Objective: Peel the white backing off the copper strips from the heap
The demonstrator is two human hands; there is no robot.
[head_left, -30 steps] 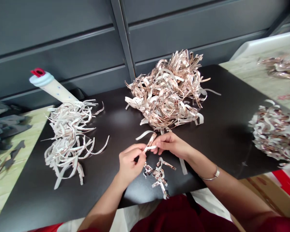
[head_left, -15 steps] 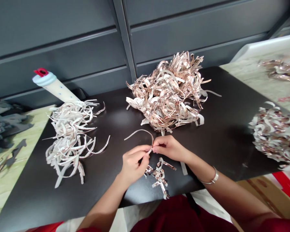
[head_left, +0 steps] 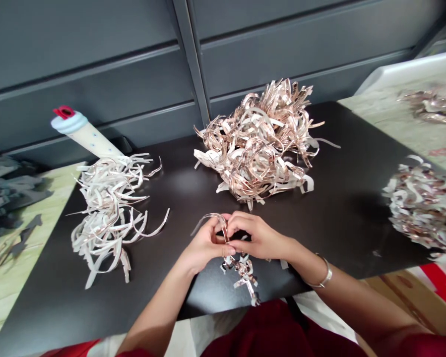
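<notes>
My left hand and my right hand meet over the front of the black tabletop, fingers pinched on one thin rose-gold foil strip that curls up between them. Just below the hands lies a small cluster of twisted foil pieces. A large heap of rose-gold strips sits right behind the hands. A silver bracelet is on my right wrist.
A pile of white-backed strips lies at the left, with a white bottle with a red cap leaning behind it. Another foil pile sits at the right edge. Grey wall panels rise behind.
Both hands drew closer together and slightly toward me. The strip, stretched out in a long arc half a second ago, is now bent into a tight loop between the fingers.
</notes>
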